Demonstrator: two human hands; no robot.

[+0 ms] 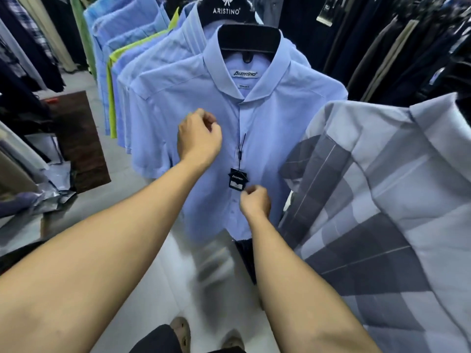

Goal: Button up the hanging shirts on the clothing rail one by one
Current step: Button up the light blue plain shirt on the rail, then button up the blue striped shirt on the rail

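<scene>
From the head view, the light blue shirt (275,128) hangs square to the person on a black hanger (248,39). Its placket (239,118) is the long axis that matters, running straight from 12 o'clock at the collar down to 6 o'clock at the hem. A dark hang tag (238,178) dangles on a cord against that line, about halfway down. The right hand (254,201) is the nearer one to the work, on the placket just at 5 o'clock of the tag. Its fingers are curled away from the camera, so I cannot tell whether they pinch cloth or a button. The left hand (198,136) sits higher, at 9 o'clock of the placket and a little apart from it, drawn into a loose fist with no fabric visibly gathered in it. The front looks closed from the collar down to the tag, so the remaining fastening probably lies towards 6 o'clock, below the right hand (the buttons there are too small to count). More blue shirts (142,54) hang behind at 10 o'clock, and a grey check shirt (382,200) crowds in at 3 o'clock. Of containers, only plastic wrappers (60,174) lie on the floor at 9 o'clock, contents unclear.
</scene>
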